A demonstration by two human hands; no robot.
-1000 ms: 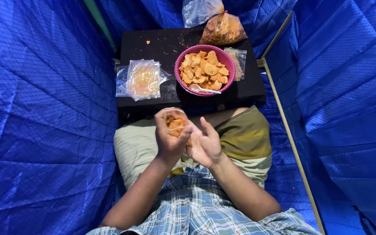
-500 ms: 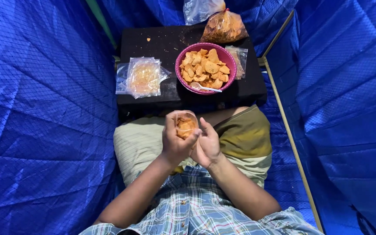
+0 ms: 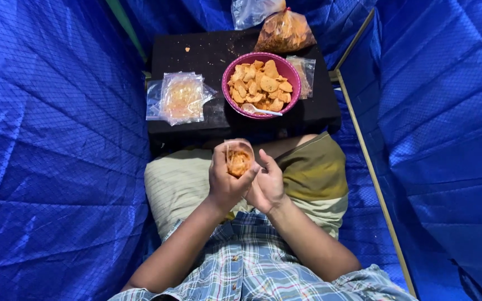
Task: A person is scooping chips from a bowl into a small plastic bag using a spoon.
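Orange-filled clear packet (image 3: 238, 160) sits inside left hand (image 3: 225, 179).

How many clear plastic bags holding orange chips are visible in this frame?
3, perhaps more. One small clear plastic bag of orange chips is held in the left hand; one large tied bag lies behind the pink bowl; one flat packet lies left, possibly atop others.
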